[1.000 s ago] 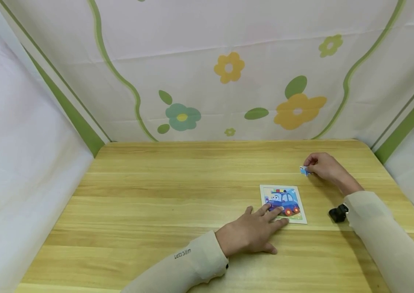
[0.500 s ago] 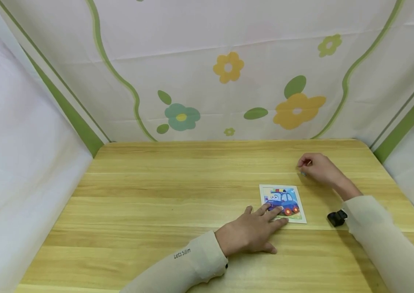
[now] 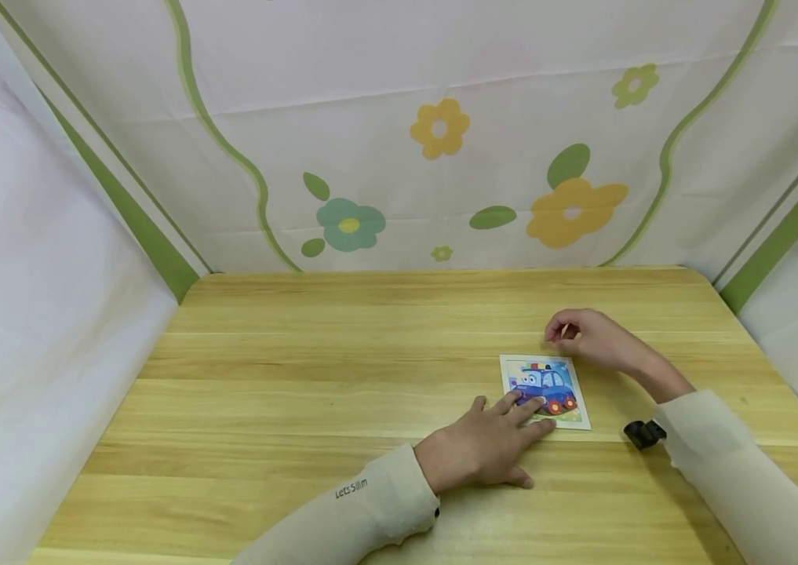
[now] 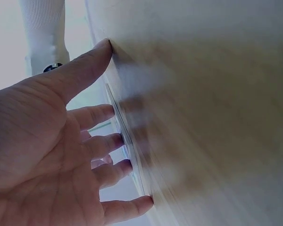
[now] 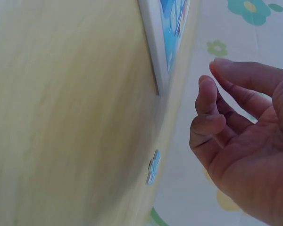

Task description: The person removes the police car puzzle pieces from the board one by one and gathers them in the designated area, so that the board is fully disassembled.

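Observation:
A square picture puzzle (image 3: 555, 383) with a white border and a blue cartoon police car lies right of the table's middle. Spread over its near left part is my left hand (image 3: 489, 449), fingers straight and fingertips pressing on it. Just beyond the puzzle's far right corner hovers my right hand (image 3: 599, 341), fingers loosely bent, with nothing held. In the right wrist view, a small blue jigsaw piece (image 5: 153, 167) lies on the tabletop, apart from the puzzle and below that hand. The head view does not show this piece.
The wooden table (image 3: 300, 377) extends left of the puzzle. White cloth (image 3: 384, 94) with printed flowers hangs along the far edge and both sides. A black wrist camera (image 3: 644, 434) sticks out from the right sleeve (image 3: 716, 439).
My right hand has let go of the small blue jigsaw piece and moved left and nearer, to the puzzle's far right corner. My left hand stays in place.

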